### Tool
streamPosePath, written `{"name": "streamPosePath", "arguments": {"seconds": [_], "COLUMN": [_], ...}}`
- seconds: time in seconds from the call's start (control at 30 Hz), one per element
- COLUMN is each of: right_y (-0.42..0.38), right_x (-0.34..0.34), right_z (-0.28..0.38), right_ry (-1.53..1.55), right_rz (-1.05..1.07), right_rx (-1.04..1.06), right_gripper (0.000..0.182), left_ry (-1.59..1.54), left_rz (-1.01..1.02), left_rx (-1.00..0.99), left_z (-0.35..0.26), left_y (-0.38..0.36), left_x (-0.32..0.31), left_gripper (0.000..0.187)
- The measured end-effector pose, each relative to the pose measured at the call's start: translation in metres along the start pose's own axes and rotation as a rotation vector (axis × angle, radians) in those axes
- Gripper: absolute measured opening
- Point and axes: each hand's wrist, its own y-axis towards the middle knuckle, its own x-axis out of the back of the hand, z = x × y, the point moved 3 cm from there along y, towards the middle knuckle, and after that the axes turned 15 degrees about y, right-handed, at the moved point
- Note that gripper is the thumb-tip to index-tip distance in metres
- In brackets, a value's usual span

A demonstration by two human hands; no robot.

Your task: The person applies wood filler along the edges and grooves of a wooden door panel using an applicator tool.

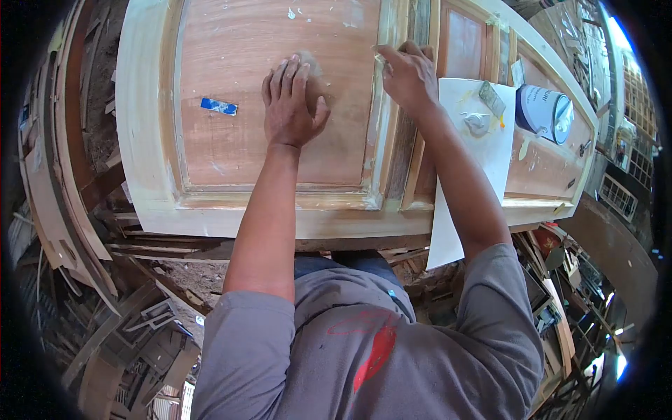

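A wooden panel door lies flat in front of me. My left hand rests on its large reddish panel, fingers stretched out and slightly spread, beside a pale smeared patch. Up at the frame moulding to the right, my right hand is closed with the fingers curled. A small thin flat piece, like a scraper blade, sticks out at its fingertips, right at the moulding; most of it is hidden. Pale filler marks the moulding's corner. A blue strip lies on the panel left of my left hand.
Right of my right forearm, a white board lies across the door, bearing a dab of white paste and a flat greyish blade. Beyond it a paint can lies tipped on the door. Wood scraps clutter the floor around.
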Motion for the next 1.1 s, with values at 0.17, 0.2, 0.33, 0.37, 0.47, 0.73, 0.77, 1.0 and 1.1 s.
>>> {"name": "streamPosePath", "arguments": {"seconds": [0.17, 0.2, 0.33, 0.37, 0.47, 0.73, 0.77, 1.0, 1.1], "right_y": [-0.013, -0.017, -0.041, -0.047, -0.068, -0.144, -0.153, -0.118, -0.065], "right_x": [-0.005, -0.005, -0.002, -0.001, -0.002, -0.018, -0.02, 0.01, 0.012], "right_z": [0.003, 0.004, 0.01, 0.012, 0.023, 0.058, 0.06, 0.041, 0.008], "right_ry": [-0.021, 0.002, 0.092, 0.117, 0.099, 0.032, 0.029, 0.231, 0.341], "right_rz": [0.05, 0.046, 0.061, 0.072, 0.099, 0.121, 0.129, 0.106, 0.028], "right_rx": [0.004, 0.028, 0.09, 0.097, 0.113, 0.187, 0.2, -0.045, -0.155], "right_gripper": [0.037, 0.037, 0.038, 0.038, 0.037, 0.024, 0.027, 0.02, 0.018], "left_ry": [0.003, 0.006, 0.021, 0.016, 0.005, -0.004, -0.002, 0.003, 0.02], "left_rz": [-0.001, 0.002, 0.005, 0.0, -0.008, -0.002, -0.006, -0.005, -0.004], "left_rx": [-0.002, -0.001, -0.002, -0.003, -0.005, -0.008, -0.012, -0.01, -0.005], "left_z": [0.0, 0.0, -0.001, -0.001, 0.0, -0.002, -0.001, -0.001, 0.0], "left_y": [0.0, 0.0, 0.0, 0.0, 0.0, 0.0, 0.0, 0.0, 0.001], "left_x": [0.0, 0.0, 0.001, 0.001, -0.001, 0.002, 0.002, 0.0, 0.0], "left_gripper": [0.074, 0.074, 0.075, 0.075, 0.075, 0.073, 0.073, 0.073, 0.073]}}
